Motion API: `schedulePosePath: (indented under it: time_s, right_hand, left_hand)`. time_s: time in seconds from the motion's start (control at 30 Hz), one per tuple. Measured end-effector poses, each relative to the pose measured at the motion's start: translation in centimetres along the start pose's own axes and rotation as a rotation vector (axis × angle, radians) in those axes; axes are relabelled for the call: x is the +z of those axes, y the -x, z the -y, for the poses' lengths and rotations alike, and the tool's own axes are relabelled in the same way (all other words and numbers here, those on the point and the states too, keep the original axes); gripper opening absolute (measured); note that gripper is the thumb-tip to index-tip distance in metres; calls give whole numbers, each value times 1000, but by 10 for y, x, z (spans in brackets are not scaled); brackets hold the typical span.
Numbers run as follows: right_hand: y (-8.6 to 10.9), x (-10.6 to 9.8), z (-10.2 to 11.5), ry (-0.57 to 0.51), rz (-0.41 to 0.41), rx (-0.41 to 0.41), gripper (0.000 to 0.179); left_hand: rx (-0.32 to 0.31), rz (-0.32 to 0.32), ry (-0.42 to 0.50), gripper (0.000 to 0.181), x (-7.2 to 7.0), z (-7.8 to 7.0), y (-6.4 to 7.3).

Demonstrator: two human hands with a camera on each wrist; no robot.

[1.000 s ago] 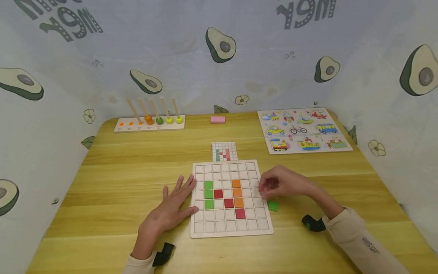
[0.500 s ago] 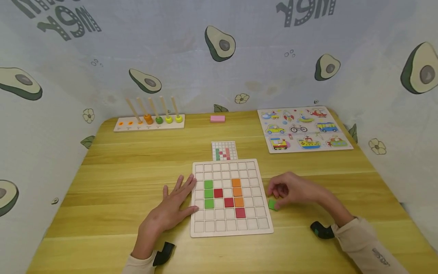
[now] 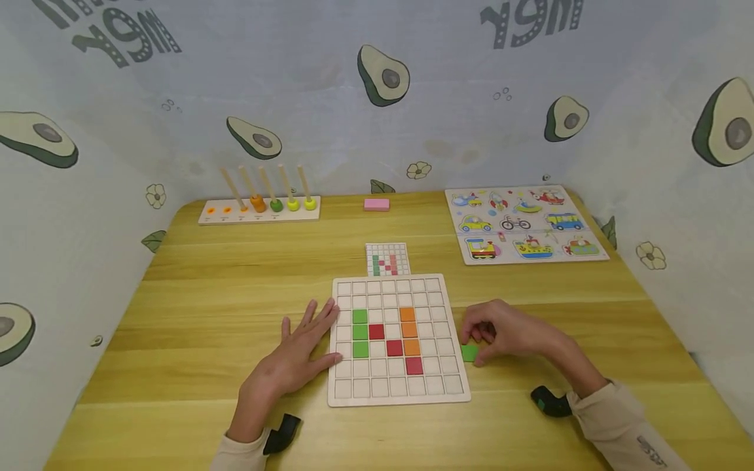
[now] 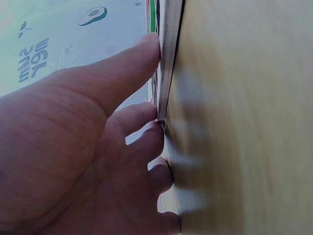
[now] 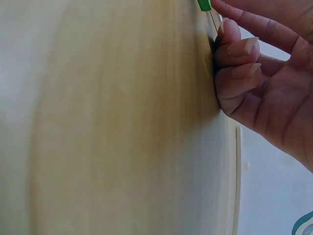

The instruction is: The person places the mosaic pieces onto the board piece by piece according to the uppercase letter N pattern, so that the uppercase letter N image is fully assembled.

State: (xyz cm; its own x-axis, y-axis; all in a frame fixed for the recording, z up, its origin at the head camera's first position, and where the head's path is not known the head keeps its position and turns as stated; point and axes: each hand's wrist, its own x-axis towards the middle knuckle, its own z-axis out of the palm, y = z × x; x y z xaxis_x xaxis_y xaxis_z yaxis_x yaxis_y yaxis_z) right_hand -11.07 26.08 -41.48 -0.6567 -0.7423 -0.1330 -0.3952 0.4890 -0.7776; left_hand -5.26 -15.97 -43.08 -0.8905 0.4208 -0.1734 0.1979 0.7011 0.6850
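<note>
A square wooden grid board (image 3: 377, 391) lies in the middle of the table in the head view. Green, red and orange square tiles fill some of its cells. My left hand (image 3: 298, 361) lies flat at the board's left side, fingers spread. Thumb and fingertips touch the board edge, and the left wrist view shows the same edge (image 4: 167, 63) against the thumb. Just off the board's right edge, my right hand (image 3: 508, 332) pinches a loose green tile (image 3: 469, 353) between thumb and index finger. Only a corner of that tile (image 5: 204, 5) shows in the right wrist view, where the other fingers are curled.
A small pattern card (image 3: 387, 259) touches the board's far edge. Farther back stand a peg stand (image 3: 259, 212) with coloured beads, a pink block (image 3: 376, 205) and a vehicle picture puzzle (image 3: 524, 226). A printed cloth wall (image 3: 330, 85) closes off the table's back and sides.
My right hand has moved from the board's right edge outward and down onto the green tile, which has turned from tilted to roughly square with the board. The left hand stays put.
</note>
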Motion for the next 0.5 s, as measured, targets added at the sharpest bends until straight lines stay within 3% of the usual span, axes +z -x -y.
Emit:
schedulePosePath:
  time_s: [0.5]
  right_hand:
    - [-1,-1,1,27,17,11,23]
  left_hand:
    - [-3,3,-8,81,0,0,-1]
